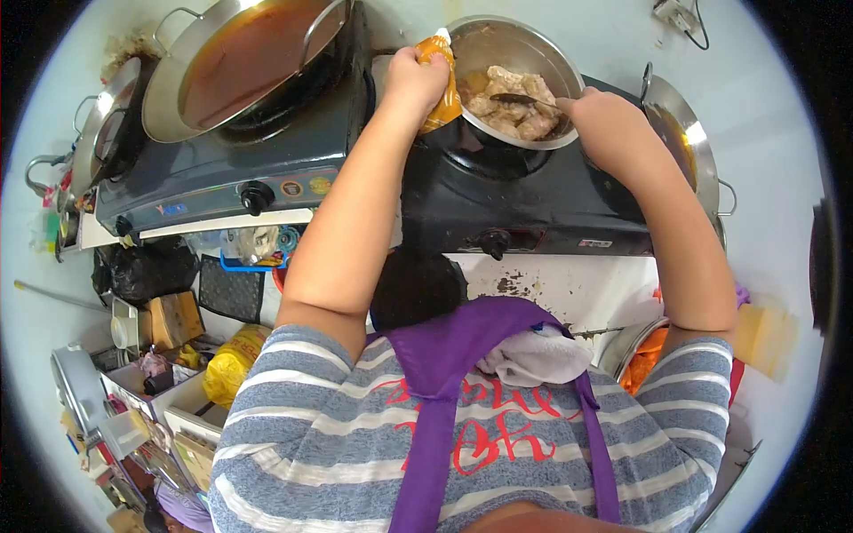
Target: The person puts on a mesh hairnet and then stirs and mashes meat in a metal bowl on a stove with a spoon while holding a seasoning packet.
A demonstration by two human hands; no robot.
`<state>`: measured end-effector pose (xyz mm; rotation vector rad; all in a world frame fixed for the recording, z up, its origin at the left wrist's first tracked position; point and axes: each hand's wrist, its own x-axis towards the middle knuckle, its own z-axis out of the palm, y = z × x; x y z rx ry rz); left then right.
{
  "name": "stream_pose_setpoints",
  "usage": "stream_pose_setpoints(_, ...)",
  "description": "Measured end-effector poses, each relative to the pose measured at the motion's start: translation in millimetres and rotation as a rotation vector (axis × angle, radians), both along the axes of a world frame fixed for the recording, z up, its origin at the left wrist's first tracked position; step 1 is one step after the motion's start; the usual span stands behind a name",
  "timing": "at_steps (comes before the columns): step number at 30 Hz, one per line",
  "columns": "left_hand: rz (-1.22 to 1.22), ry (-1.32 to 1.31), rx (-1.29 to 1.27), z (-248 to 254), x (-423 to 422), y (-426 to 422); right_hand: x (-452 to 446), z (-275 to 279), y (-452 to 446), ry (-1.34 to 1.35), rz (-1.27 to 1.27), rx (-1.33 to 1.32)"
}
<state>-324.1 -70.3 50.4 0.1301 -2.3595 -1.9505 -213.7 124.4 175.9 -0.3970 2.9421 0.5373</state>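
Observation:
A metal bowl (558,64) sits on the right-hand stove, tilted towards me, with pale chunks of food (524,105) inside. My left hand (416,82) is closed around an orange and white packet (440,75) at the bowl's left rim. At the right rim, my right hand (606,124) grips the handle of a spoon (514,99). The spoon's dark bowl end rests among the chunks. What else is in the metal bowl under the chunks cannot be made out.
A wide pan of reddish-brown liquid (249,62) stands on the left stove (213,173). Another pan (706,164) is right of my right forearm. Below left are a yellow bag (235,364) and boxes. A wall socket (677,16) is at the top right.

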Motion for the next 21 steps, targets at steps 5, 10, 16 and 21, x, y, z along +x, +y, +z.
stream_pose_setpoints(5, -0.044, -0.027, 0.059, 4, 1, 0, 23, 17, -11, -0.046, -0.009, -0.021)
stream_pose_setpoints(10, 0.006, 0.0, 0.03, -5, -2, 2, 20, 38, -60, 0.238, 0.36, -0.414)
stream_pose_setpoints(16, -0.205, -0.019, 0.151, -6, -7, -9, -23, 9, -98, 0.349, 0.63, -0.658)
stream_pose_setpoints(21, -0.244, -0.082, 0.448, 14, -1, -1, -26, 5, -137, 0.822, 0.519, -0.722)
